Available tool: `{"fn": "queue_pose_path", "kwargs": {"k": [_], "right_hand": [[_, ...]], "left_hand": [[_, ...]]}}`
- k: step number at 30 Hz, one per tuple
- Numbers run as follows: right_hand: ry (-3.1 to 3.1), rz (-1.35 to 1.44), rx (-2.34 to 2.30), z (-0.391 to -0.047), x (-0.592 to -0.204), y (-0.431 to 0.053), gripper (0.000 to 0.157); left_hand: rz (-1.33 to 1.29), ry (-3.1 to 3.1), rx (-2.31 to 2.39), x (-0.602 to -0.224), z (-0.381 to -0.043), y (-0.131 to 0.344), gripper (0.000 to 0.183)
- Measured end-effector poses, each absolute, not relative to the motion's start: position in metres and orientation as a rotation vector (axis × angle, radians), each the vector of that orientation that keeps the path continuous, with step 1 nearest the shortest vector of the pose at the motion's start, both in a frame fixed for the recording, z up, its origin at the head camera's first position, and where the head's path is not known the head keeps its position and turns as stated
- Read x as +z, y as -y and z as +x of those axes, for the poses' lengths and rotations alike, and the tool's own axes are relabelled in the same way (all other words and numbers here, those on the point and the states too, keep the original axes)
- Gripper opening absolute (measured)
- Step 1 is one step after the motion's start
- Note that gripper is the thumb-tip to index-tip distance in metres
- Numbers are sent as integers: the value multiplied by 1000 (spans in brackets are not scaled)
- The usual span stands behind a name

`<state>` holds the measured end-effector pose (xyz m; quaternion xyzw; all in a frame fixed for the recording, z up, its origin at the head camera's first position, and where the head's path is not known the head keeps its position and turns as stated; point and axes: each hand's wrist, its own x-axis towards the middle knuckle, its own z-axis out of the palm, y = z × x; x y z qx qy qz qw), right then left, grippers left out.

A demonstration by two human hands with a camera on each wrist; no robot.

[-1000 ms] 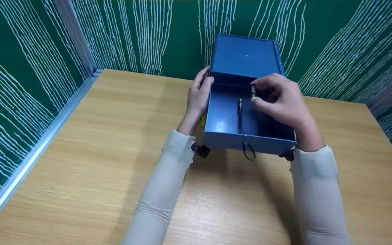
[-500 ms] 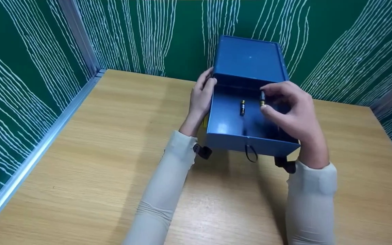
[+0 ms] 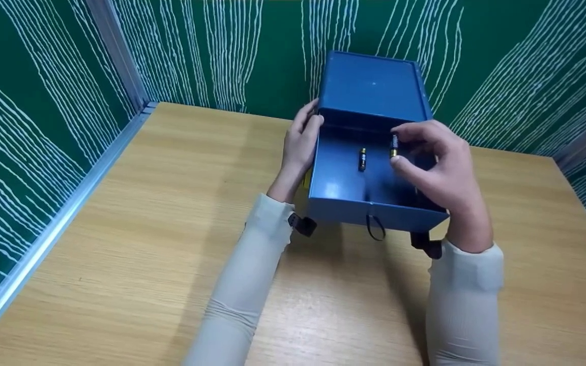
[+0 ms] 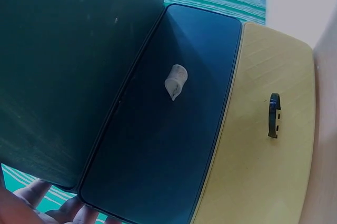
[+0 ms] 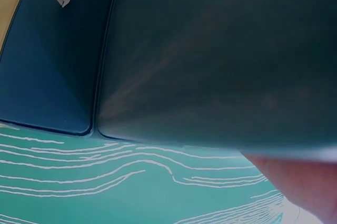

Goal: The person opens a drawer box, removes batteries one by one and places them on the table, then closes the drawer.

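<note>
My right hand (image 3: pixel 438 162) pinches a small dark battery with a gold end (image 3: pixel 394 146) between thumb and fingertips, over the blue drawer (image 3: pixel 341 207). This drawer is pulled out towards me. A second battery (image 3: pixel 362 159) lies on its floor, left of the held one. Against the left side of the blue drawer cabinet (image 3: pixel 374 86) rests my left hand (image 3: pixel 300 142), its thumb near the front edge. The left wrist view shows that hand's fingers (image 4: pixel 37 192) beside the cabinet. In the right wrist view the held battery is hidden.
Under the pulled-out drawer are a blue drawer front with a whitish knob (image 4: pixel 176 80) and a yellow drawer front (image 4: pixel 247 155) with a black loop (image 4: pixel 273 116). Another black loop (image 3: pixel 376 229) hangs from the open drawer. A green patterned wall (image 3: pixel 277 61) stands behind the wooden table (image 3: pixel 196 178).
My right hand has moved slightly right and towards me with the battery, then nearly stopped. The left hand keeps its place on the cabinet. The second battery stays in the drawer.
</note>
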<state>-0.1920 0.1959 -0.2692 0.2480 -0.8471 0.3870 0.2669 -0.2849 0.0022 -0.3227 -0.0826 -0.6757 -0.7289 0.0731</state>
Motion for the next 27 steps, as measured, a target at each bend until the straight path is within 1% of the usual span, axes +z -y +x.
{"fn": "queue_pose_path", "kwargs": {"k": [15, 27], "right_hand": [[2290, 572, 970, -197, -272, -205, 31], [2303, 361, 959, -192, -270, -215, 31]], "left_hand": [[-271, 1997, -2209, -323, -286, -1, 40], [-290, 1991, -2217, -323, -285, -2, 40]]}}
